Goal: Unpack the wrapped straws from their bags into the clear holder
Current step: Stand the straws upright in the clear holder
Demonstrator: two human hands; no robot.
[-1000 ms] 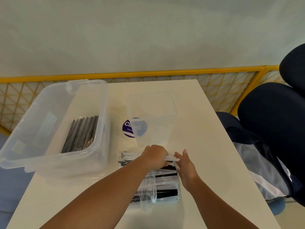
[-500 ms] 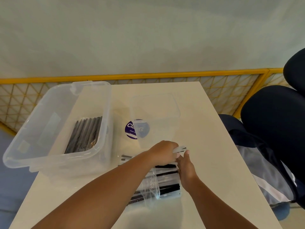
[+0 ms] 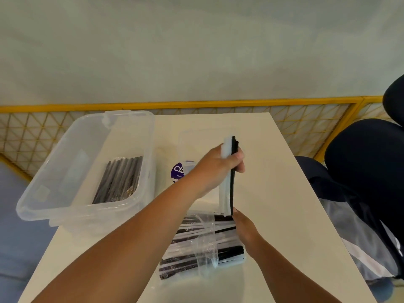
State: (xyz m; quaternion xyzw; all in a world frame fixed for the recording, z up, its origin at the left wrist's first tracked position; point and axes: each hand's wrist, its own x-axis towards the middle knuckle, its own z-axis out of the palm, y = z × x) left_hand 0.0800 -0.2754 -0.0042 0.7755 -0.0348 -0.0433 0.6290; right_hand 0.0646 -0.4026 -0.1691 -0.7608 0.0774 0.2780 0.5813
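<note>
The left hand (image 3: 218, 165) holds up a bunch of wrapped straws (image 3: 229, 193) over the tabletop (image 3: 279, 193)
Its fingers are curled tight round the bunch, which stands upright close to the clear holder (image 3: 203, 138) in the middle. The right hand (image 3: 243, 227) lies on the open bag (image 3: 203, 243) of straws at the near side, one fingertip at the bunch's low end; I cannot tell if it grips. The big clear bin (image 3: 65, 171) on the left holds more dark straws (image 3: 119, 178)
</note>
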